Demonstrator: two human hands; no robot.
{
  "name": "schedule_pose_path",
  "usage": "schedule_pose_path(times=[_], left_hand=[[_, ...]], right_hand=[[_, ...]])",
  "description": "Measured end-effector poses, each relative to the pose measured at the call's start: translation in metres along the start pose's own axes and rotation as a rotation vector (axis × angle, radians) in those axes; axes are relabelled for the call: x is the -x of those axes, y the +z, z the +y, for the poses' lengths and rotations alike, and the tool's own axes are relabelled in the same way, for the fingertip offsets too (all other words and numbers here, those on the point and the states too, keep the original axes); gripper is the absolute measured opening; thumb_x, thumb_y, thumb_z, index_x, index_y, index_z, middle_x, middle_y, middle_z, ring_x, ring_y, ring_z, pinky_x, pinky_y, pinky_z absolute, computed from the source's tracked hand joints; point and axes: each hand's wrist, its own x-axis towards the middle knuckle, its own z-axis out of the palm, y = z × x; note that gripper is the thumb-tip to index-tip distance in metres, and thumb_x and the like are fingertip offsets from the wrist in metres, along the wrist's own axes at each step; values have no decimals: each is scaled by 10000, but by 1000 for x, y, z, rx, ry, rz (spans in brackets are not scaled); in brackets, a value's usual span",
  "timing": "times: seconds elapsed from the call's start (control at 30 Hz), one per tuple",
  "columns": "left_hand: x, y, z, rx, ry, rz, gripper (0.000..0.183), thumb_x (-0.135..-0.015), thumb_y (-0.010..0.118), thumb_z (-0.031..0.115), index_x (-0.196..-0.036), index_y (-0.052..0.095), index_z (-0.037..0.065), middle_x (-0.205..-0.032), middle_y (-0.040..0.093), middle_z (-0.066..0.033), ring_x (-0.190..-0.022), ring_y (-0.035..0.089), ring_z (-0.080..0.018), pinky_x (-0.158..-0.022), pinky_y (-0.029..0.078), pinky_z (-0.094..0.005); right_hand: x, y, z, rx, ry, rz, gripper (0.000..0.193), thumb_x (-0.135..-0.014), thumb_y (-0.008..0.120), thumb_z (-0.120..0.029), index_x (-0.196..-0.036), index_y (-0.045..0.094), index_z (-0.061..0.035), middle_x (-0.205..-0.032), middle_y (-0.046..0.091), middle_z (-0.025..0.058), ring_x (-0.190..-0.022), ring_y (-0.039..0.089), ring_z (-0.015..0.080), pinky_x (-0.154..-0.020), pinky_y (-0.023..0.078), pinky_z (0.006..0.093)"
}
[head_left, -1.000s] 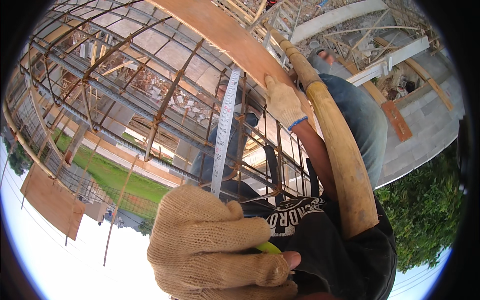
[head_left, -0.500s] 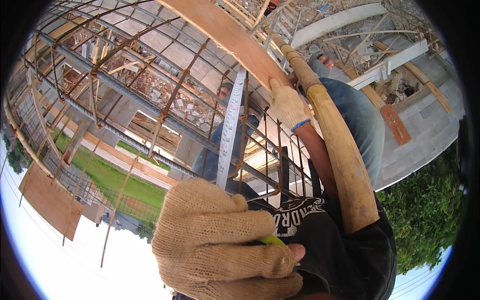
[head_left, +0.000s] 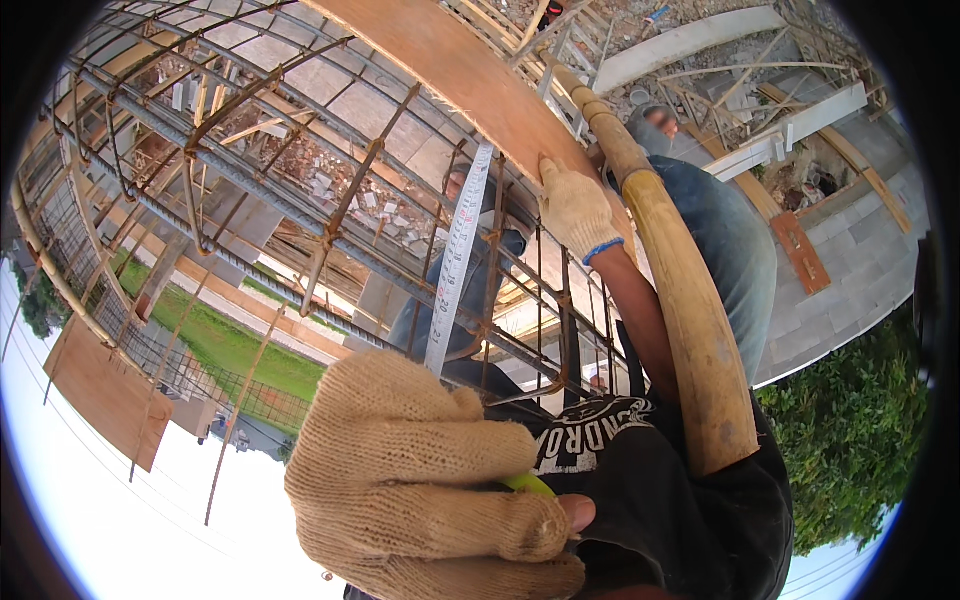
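Clutches a tape measure (head_left: 527, 483) in the gloved left hand (head_left: 420, 480), near and in the middle, closed tight round it with a sliver of yellow-green showing and a bare thumb tip (head_left: 577, 512) poking out at the right. Runs its white marked strip (head_left: 458, 262) from that fist toward the far side, slanting a little right, up to the edge of a long brown board (head_left: 460, 75). Cannot tell touching from just beside there. Rests the gloved right hand (head_left: 580, 210) on the board, right of the strip, partly out of sight; cannot tell grasping from mere pressing. Has a thick bamboo pole (head_left: 680, 290) just right of that hand, running from far to near and ending over a black shirt (head_left: 690, 530) with white print. Has legs (head_left: 735, 250) in blue jeans to either side, with the left one behind rusty steel bars (head_left: 260, 192). Shows rubble (head_left: 335, 187) beyond those bars, grass (head_left: 220, 340) and a brown panel (head_left: 105, 395) at left, an orange-brown plank (head_left: 802, 255) at far right, trees (head_left: 850, 470) at near right.
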Motion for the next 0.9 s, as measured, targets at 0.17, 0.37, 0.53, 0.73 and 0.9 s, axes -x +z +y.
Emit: schedule_pose_path(times=[0.17,0.37,0.53,0.73,0.9], left_hand=[[1,40,-4,-10,33,426,77,-784,827,107,-827,778,149,-897,749,-11,-660,650,-154,-419,396,-220],[3,22,-13,45,124,292,123,-731,825,93,-834,774,137,-911,768,-27,-636,643,-159,-397,350,-226],[2,28,-4,109,30,390,136,-769,818,83,-890,789,140,-907,784,-46,-633,663,-172,-394,359,-226],[-13,20,2,107,22,344,144,-785,824,60,-911,792,123,-886,770,-36,-645,674,-168,-401,394,-230],[-28,-1,22,7,-196,72,187,-782,836,88,-865,803,252,-910,754,104,-711,695,-111,-563,433,-262]], right_hand=[[-2,4,7,15,7,-43,465,-938,618,-147,-1372,564,9,-1250,679,231,-1027,726,412,-851,599,517],[-2,2,3,30,-1,-41,493,-931,622,-135,-1393,552,20,-1253,680,228,-1053,724,406,-870,601,509],[2,5,6,2,11,-38,502,-931,622,-127,-1405,546,21,-1282,671,233,-1067,723,407,-887,599,512],[5,1,5,12,28,-61,483,-938,608,-126,-1395,552,21,-1303,663,237,-1070,722,410,-890,598,517],[3,4,4,-5,13,-48,463,-938,603,-116,-1380,566,16,-1272,677,235,-1054,728,413,-879,601,518]])
